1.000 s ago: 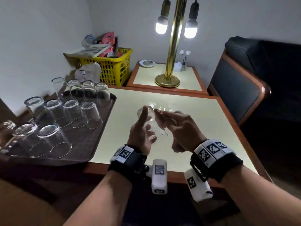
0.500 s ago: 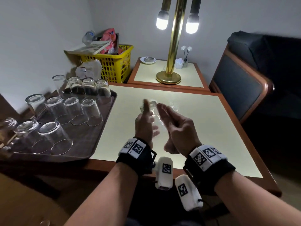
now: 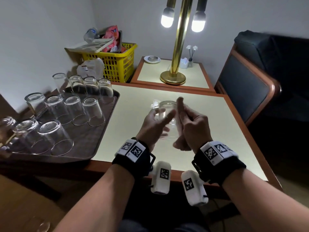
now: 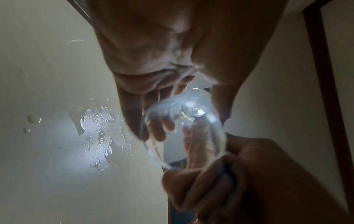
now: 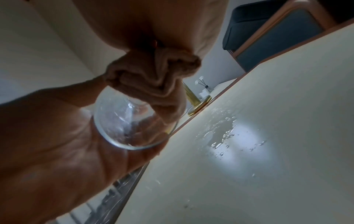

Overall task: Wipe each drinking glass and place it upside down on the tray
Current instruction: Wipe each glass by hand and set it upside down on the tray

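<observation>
At the centre of the head view both hands met around one clear drinking glass [image 3: 164, 118], held in the air above the cream table [image 3: 209, 114]. The left hand [image 3: 153, 126] cupped the glass from the left, fingers and thumb curved round its wall. The right hand [image 3: 192, 124] gripped a tan cloth [image 5: 153, 77] bunched in its curled fingers, and the cloth pressed against the glass near its closed end. In the right wrist view the open rim of the glass [image 5: 132, 133] faced the camera, lying against the left palm in the lower left of that frame. Whether the cloth reached inside the glass could not be told.

Under the hands, water droplets [image 4: 97, 128] lay scattered on the tabletop, shining in the lamplight.

At the left of the head view a dark tray [image 3: 93, 131] sat beside the table, carrying several glasses [image 3: 93, 111] upside down in rows. Behind it, in the upper left, stood a yellow basket [image 3: 120, 64]. At the top centre a brass lamp [image 3: 173, 76] with two lit bulbs stood on a smaller table, and a dark chair [image 3: 250, 84] filled the right side.
</observation>
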### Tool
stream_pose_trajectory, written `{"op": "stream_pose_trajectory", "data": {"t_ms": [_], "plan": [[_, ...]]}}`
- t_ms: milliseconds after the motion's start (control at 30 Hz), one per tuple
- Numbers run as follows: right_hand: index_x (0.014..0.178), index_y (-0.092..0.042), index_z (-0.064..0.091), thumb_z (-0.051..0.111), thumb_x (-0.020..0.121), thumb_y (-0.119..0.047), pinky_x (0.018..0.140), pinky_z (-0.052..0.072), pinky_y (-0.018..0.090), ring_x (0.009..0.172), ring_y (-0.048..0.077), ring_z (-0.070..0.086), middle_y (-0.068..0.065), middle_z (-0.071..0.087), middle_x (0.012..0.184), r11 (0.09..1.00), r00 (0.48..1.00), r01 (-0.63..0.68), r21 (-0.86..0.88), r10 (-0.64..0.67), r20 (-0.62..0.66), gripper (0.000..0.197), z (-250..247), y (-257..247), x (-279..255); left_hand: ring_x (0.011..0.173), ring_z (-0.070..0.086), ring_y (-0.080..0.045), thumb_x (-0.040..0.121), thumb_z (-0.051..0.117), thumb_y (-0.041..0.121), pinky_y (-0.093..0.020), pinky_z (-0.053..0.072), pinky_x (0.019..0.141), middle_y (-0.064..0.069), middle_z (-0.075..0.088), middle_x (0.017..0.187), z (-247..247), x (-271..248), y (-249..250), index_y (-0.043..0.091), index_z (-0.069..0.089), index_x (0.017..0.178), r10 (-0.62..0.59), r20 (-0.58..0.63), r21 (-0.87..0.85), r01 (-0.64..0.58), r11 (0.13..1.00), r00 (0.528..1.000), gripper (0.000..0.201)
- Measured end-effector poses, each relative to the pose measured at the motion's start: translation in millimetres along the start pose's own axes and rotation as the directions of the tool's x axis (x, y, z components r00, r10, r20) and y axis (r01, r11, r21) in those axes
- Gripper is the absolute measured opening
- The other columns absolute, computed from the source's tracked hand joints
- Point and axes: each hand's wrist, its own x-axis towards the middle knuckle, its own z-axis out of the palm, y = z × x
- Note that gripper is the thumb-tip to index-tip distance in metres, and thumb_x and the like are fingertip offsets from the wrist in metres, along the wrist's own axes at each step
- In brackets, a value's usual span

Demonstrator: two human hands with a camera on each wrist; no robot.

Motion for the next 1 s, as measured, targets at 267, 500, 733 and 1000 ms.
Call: {"op": "stream_pose_trajectory", "data": {"t_ms": [267,500,733,1000], "plan": [[0.136,-0.038,0.061,0.054,0.102,-0.041,0.039,0.049,0.023,0.043,0.014,0.065,0.001,0.077,0.112,0.990,0.995,0.085,-0.109,-0.091,-0.051,0.034,6,18,4,0.094,0.064,-0.027,0.093,0.070,0.042,-0.037,0.052,0.075,-0.014,0.064,0.118,-10,-2,-5,0.015,0.056,0.130,-0.089,0.053,-0.093,0.093,0.991,0.995,0.048],[0.132,-0.039,0.065,0.056,0.101,-0.047,0.048,0.048,0.018,0.051,0.002,0.062,-0.004,0.077,0.111,0.986,0.994,0.099,-0.131,-0.105,-0.040,0.033,12,19,8,0.088,0.068,-0.028,0.096,0.060,0.050,-0.038,0.053,0.073,-0.019,0.065,0.118,-8,-5,-3,0.006,0.053,0.128,-0.157,0.047,-0.111,0.161,0.981,0.987,0.054],[0.131,-0.041,0.064,0.058,0.101,-0.044,0.052,0.048,0.012,0.060,-0.002,0.064,-0.002,0.073,0.122,0.983,0.991,0.132,-0.131,-0.133,0.001,0.031,17,21,0,0.095,0.065,-0.031,0.099,0.051,0.058,-0.047,0.053,0.087,-0.016,0.064,0.109,-14,-3,2,0.013,0.053,0.121,-0.202,0.037,-0.106,0.205,0.973,0.979,0.050],[0.132,-0.043,0.063,0.057,0.102,-0.042,0.061,0.048,0.013,0.067,0.000,0.065,-0.013,0.073,0.119,0.972,0.983,0.179,-0.151,-0.183,-0.014,0.031,23,26,-6,0.099,0.066,-0.032,0.097,0.044,0.067,-0.042,0.052,0.080,-0.013,0.065,0.110,-14,-7,-1,0.017,0.056,0.118,-0.169,-0.027,-0.172,0.162,0.972,0.985,0.056]]}}
